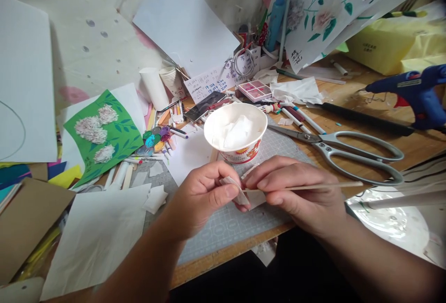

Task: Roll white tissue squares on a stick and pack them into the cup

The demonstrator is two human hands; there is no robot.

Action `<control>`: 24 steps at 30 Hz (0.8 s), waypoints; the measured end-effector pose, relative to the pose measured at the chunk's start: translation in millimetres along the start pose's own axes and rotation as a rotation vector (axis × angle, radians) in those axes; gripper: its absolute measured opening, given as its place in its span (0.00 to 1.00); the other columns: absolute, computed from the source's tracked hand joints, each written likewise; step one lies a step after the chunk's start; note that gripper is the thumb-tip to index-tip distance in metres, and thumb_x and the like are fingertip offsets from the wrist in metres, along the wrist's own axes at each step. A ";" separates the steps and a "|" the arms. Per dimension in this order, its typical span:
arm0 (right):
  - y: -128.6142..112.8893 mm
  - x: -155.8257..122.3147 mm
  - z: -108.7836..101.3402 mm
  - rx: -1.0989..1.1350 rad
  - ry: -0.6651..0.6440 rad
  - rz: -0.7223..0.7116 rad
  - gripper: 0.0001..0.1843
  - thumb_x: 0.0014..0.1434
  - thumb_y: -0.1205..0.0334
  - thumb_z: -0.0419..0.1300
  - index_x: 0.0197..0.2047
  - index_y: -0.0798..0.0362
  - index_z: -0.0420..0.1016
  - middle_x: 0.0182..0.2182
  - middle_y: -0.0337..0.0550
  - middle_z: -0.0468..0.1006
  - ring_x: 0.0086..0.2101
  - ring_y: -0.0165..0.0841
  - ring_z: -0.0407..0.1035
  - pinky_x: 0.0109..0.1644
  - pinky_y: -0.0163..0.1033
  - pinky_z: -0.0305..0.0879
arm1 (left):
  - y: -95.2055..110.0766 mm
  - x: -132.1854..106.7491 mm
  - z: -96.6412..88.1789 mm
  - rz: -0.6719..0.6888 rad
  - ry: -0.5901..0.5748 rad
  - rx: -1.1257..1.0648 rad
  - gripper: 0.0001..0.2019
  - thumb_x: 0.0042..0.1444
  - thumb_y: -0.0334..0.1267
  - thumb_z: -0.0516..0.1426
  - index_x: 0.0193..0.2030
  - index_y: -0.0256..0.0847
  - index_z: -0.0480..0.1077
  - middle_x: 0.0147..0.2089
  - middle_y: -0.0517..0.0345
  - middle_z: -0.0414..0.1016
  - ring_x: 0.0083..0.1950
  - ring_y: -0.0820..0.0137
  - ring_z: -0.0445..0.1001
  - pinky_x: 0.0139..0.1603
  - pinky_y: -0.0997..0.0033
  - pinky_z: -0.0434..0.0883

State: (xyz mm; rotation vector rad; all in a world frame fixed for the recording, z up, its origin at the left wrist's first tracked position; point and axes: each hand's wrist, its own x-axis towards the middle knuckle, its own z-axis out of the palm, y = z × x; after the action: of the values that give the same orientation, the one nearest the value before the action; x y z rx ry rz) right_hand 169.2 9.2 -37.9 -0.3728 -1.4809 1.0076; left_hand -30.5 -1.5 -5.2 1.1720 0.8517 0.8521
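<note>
Lower centre of frame: L hand [205,191] has thumb and forefinger closed on a small white paper scrap [253,198], other fingers curled under. R hand [296,191] meets it from the right, fingertips pinching the same scrap plus a thin wooden stick [331,185] that runs out toward the right edge, approx level. Both hands hover just above the grey cutting mat [230,224], w/ the scrap btwn them. It looks like the paper is being wound or creased on the stick's near end, tho fingers hide the contact point. To do this well, imo: grip close to the stick so the thin paper can't buckle, pull lightly w/ L hand while R thumb does the turning, and use light pressure since paper this thin tears fast. Directly behind the hands, centre frame, is a paper bowl [244,155] w/ white tissue [239,131] in it. Scissors [334,147] lie open at centre right, and a blue glue gun [414,91] sits upper right. A green card w/ white flowers [101,131] is at mid left.
</note>
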 end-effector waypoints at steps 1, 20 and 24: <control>-0.3 -0.1 0.0 -0.004 -0.005 -0.004 0.05 0.62 0.61 0.67 0.41 0.46 0.84 0.36 0.43 0.86 0.36 0.35 0.82 0.41 0.41 0.81 | -0.4 -0.1 0.0 -0.007 -0.002 -0.016 0.07 0.57 0.39 0.66 0.33 0.40 0.76 0.28 0.57 0.80 0.31 0.67 0.78 0.36 0.68 0.75; 1.5 -3.6 -0.8 -0.024 0.029 -0.043 0.06 0.62 0.63 0.67 0.43 0.46 0.84 0.37 0.44 0.86 0.36 0.35 0.81 0.41 0.41 0.81 | 0.4 -0.4 -3.1 -0.085 -0.076 -0.055 0.09 0.59 0.43 0.65 0.32 0.40 0.78 0.25 0.58 0.78 0.27 0.72 0.73 0.32 0.72 0.70; 0.5 -3.0 -0.2 -0.031 0.019 -0.037 0.06 0.63 0.63 0.66 0.43 0.46 0.84 0.37 0.44 0.86 0.36 0.35 0.81 0.41 0.41 0.81 | 0.2 -0.7 -3.9 -0.114 -0.075 -0.041 0.10 0.58 0.44 0.66 0.32 0.40 0.77 0.25 0.58 0.78 0.26 0.70 0.73 0.31 0.71 0.70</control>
State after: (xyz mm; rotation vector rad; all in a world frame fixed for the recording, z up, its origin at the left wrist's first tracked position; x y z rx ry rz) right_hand 169.9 7.3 -40.2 -0.3750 -1.4823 0.9509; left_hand -34.3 -0.5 -5.6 1.1022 0.8272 0.7254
